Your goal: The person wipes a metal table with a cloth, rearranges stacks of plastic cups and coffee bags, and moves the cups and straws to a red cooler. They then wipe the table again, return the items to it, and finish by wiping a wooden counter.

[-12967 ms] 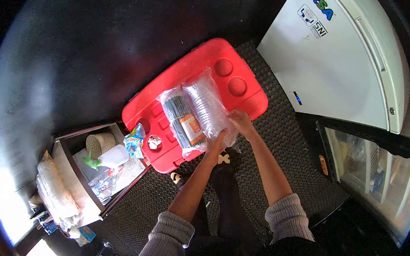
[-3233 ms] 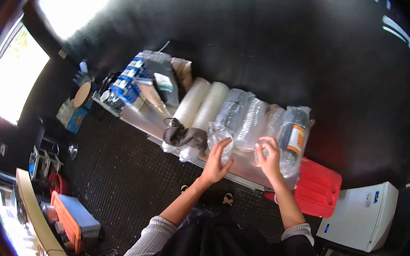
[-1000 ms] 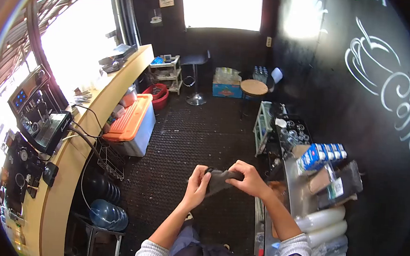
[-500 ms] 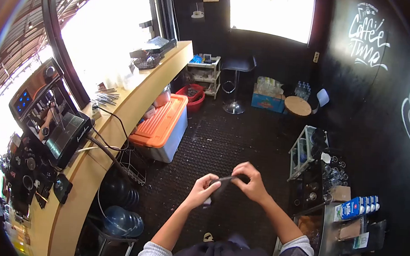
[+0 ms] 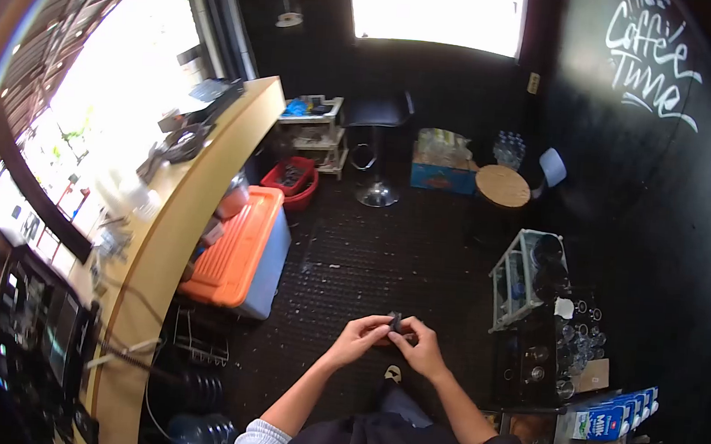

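Note:
Both hands meet in front of the body, low in the middle of the head view, over the dark floor. My left hand (image 5: 359, 341) has its fingers closed on a small dark item (image 5: 395, 321). From the other side, my right hand (image 5: 420, 346) pinches the same item, its thumb close to the left thumb. The item stands up a little between the fingertips; most of it is hidden, and what it is cannot be made out.
A wooden counter (image 5: 176, 218) with a blurred coffee machine (image 5: 31, 315) runs along the left. Beside it stands an orange-lidded box (image 5: 239, 243). At right are a white rack (image 5: 520, 279), glasses (image 5: 581, 349) and milk cartons (image 5: 605, 423). A round table (image 5: 502, 185) and a stool (image 5: 380, 112) stand farther back.
The view has turned and shifted. My hands have come closer together, and the dark item, earlier stretched and hanging between them, is now bunched small. A shoe and a leg show more below.

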`<control>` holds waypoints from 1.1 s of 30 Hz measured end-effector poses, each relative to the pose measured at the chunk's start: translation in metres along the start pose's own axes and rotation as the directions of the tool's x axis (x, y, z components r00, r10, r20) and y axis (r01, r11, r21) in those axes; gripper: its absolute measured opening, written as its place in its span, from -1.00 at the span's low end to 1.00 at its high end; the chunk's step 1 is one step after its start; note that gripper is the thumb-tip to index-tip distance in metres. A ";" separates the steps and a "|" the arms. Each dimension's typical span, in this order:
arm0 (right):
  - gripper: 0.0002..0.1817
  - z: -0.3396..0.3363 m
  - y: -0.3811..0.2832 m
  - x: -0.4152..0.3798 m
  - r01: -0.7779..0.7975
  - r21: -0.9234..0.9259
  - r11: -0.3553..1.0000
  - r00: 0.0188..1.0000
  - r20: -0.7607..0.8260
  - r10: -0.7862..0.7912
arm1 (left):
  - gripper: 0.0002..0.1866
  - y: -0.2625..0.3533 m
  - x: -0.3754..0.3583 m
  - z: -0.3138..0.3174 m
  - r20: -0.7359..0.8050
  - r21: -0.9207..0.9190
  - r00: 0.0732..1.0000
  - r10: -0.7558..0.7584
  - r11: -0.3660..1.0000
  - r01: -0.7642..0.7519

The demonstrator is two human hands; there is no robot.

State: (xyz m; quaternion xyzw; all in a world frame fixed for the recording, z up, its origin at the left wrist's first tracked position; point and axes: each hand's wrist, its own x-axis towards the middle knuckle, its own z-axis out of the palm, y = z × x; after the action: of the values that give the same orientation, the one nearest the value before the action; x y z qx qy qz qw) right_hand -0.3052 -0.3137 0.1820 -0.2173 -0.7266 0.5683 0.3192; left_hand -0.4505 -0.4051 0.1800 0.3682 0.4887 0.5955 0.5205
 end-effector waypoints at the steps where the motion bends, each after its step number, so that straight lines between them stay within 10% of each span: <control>1: -0.83 -0.006 0.003 0.012 0.011 -0.020 1.000 0.999 -0.046 -0.012 | -0.63 0.005 0.020 -0.002 0.004 0.043 0.999 -0.042 0.998 0.041; 9: -0.93 -0.086 0.042 0.146 -0.129 0.116 0.985 0.989 -0.059 0.136 | -0.57 0.053 0.188 -0.008 0.067 0.184 0.997 -0.044 0.982 0.031; 12: -0.91 -0.104 0.039 0.205 -0.069 0.209 0.975 0.998 0.007 0.069 | -0.25 0.071 0.253 -0.021 0.080 0.605 0.891 0.447 0.689 -0.399; 19: -0.92 -0.138 0.110 0.367 -0.010 0.265 0.964 0.999 -0.036 0.020 | -0.63 0.098 0.421 -0.083 0.193 0.477 0.981 -0.004 0.874 -0.090; 23: -0.93 -0.174 0.117 0.454 -0.086 0.388 0.918 0.992 -0.051 0.114 | -0.83 0.129 0.525 -0.105 0.282 0.476 0.956 0.082 0.853 -0.213; 33: -0.73 -0.300 0.195 0.652 -0.109 -0.078 0.991 0.992 -0.079 0.103 | -0.90 0.212 0.785 -0.109 0.284 0.260 0.885 0.368 0.859 -0.441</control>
State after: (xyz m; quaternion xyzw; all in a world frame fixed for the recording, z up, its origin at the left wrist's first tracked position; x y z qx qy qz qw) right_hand -0.5585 0.3858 0.1804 -0.2896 -0.7241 0.5458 0.3064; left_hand -0.7560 0.3465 0.3017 0.6067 0.4269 0.5600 0.3688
